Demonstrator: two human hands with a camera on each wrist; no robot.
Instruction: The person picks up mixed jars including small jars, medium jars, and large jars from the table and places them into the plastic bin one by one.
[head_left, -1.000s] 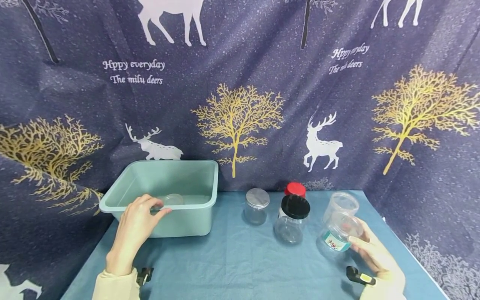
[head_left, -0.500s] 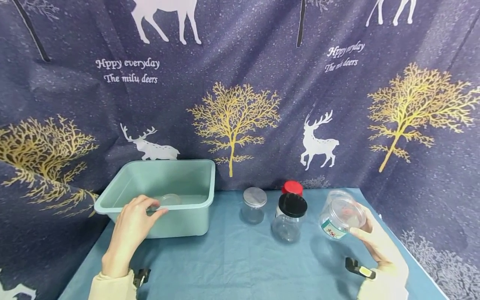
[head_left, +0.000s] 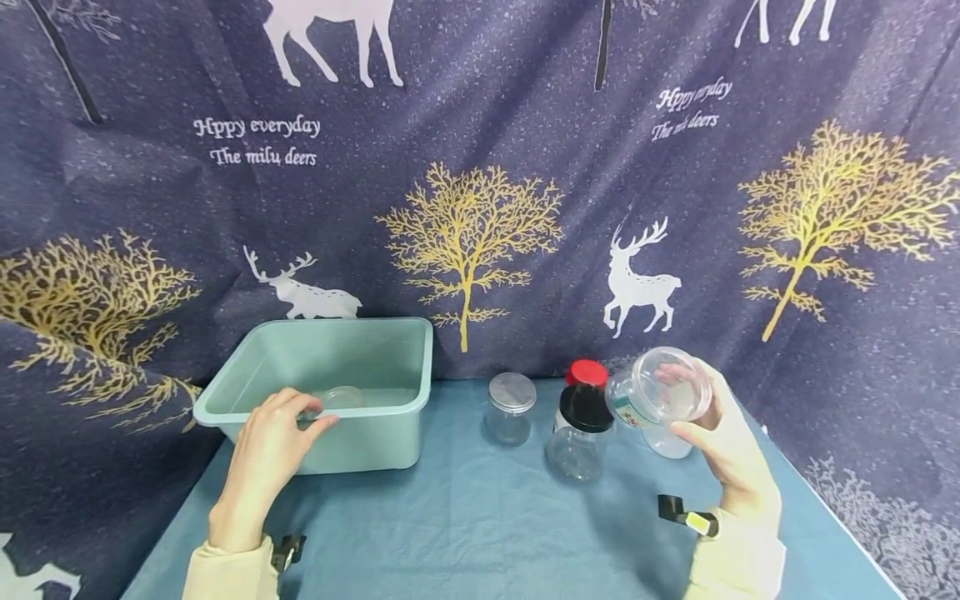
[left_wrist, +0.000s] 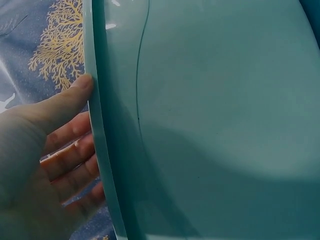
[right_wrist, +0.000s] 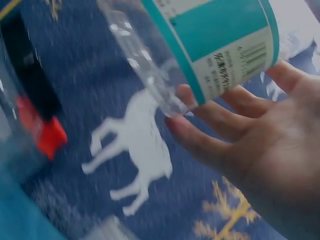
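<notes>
My right hand (head_left: 723, 437) grips a clear plastic jar (head_left: 671, 385) with a teal-and-white label, raised over the table's right side. The jar lies tilted, its round end facing the head camera; in the right wrist view the fingers (right_wrist: 210, 120) curl along its side beside the label (right_wrist: 225, 40). At the left, my left hand (head_left: 266, 458) holds the front rim of a pale green plastic bin (head_left: 367, 442). Its thumb (left_wrist: 70, 102) lies against the rim in the left wrist view, the fingertips hidden behind it. Inside the bin a clear round object (head_left: 342, 397) shows in part.
A jar with a silver lid (head_left: 512, 408), one with a black lid (head_left: 576, 450) and a red-lidded jar (head_left: 587, 372) stand mid-right on the blue tablecloth (head_left: 472, 517). Another clear container (head_left: 670, 443) stands under the raised jar. A patterned curtain (head_left: 487, 100) hangs behind the table.
My right hand has lifted the labelled jar up and to the left, tilting it further onto its side. The left hand has stayed at the bin's rim.
</notes>
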